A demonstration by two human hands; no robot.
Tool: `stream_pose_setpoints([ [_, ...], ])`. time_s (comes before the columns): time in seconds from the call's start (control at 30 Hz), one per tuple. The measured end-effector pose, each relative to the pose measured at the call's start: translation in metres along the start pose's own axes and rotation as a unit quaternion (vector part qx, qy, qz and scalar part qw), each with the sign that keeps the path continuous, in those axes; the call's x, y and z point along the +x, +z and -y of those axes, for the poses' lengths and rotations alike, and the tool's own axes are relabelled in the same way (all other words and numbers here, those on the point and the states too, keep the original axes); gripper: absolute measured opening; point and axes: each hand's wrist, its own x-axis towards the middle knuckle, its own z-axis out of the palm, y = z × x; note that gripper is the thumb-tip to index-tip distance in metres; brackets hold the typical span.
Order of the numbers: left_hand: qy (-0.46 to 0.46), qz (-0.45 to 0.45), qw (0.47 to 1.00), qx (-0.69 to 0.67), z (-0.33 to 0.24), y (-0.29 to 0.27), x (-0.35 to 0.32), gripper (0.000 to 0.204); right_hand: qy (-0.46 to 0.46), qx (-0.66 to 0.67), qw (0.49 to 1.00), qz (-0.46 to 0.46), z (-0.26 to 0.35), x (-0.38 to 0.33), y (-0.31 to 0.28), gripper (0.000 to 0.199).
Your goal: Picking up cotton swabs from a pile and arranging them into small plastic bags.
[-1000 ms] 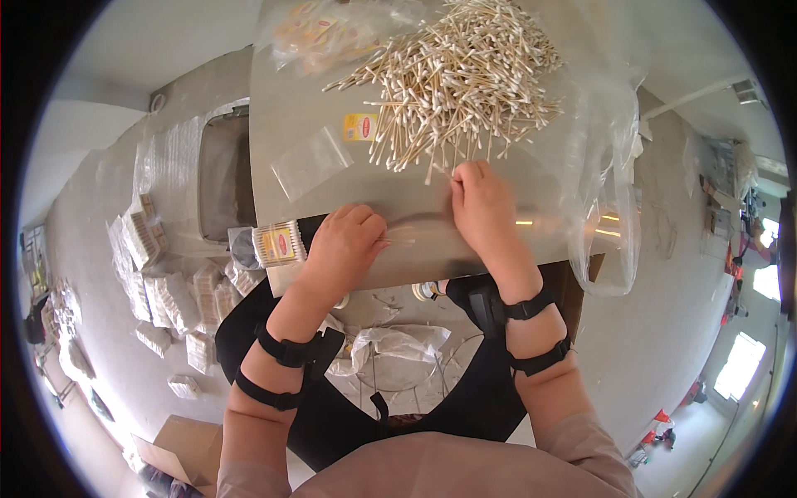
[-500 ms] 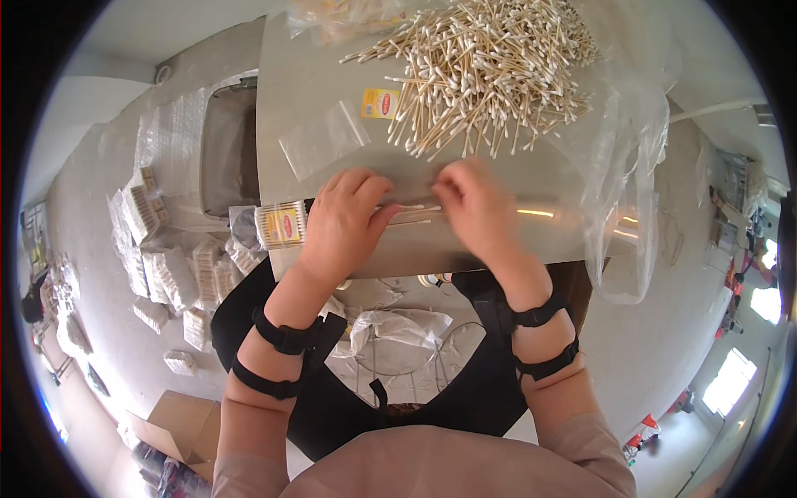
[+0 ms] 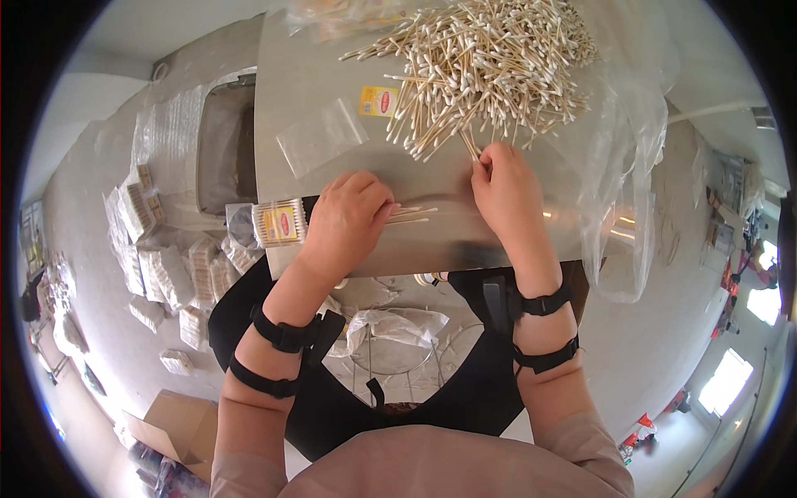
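A large heap of cotton swabs [image 3: 498, 66] with wooden sticks and white tips covers the far part of the metal table [image 3: 415, 249]. My right hand [image 3: 508, 184] is at the heap's near edge, thumb and fingers pinched on a few swabs there. My left hand [image 3: 344, 220] is closed around a small bunch of cotton swabs [image 3: 411, 216], whose ends stick out to the right. Left of that hand, a clear packet of cotton swabs [image 3: 281, 224] with a yellow label lies at the table's left edge.
An empty clear zip bag [image 3: 322, 138] and a yellow card [image 3: 378, 101] lie left of the heap. Clear plastic sheeting [image 3: 618, 183] hangs over the right edge. A grey bin [image 3: 226, 149] stands beside the table; filled packets [image 3: 170, 274] and a cardboard box [image 3: 176, 432] are on the floor.
My right hand has moved away from the left hand's bunch, forward and to the right, and now pinches swabs at the heap's edge. My left hand has stayed nearly still.
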Motion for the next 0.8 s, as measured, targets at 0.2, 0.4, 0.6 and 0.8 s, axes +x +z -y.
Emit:
stream_pose_setpoints([
  [0.2, -0.018, -0.077, 0.997, 0.005, 0.001, 0.002, 0.005, 0.021, -0.035, -0.010, 0.996, 0.076, 0.016, -0.011, -0.004, 0.010],
  [0.4, -0.041, -0.140, 0.988, 0.045, -0.002, 0.009, 0.010, 0.033, -0.097, 0.007, 0.990, 0.104, 0.031, -0.013, 0.002, 0.009],
  [0.6, -0.076, -0.094, 0.992, 0.044, 0.004, 0.005, 0.011, 0.019, -0.054, 0.005, 0.993, 0.107, 0.018, -0.008, -0.003, 0.008],
  [0.8, -0.070, -0.071, 0.993, 0.057, 0.003, 0.003, 0.012, 0.011, 0.000, 0.024, 0.995, 0.100, -0.003, 0.000, -0.013, 0.009],
])
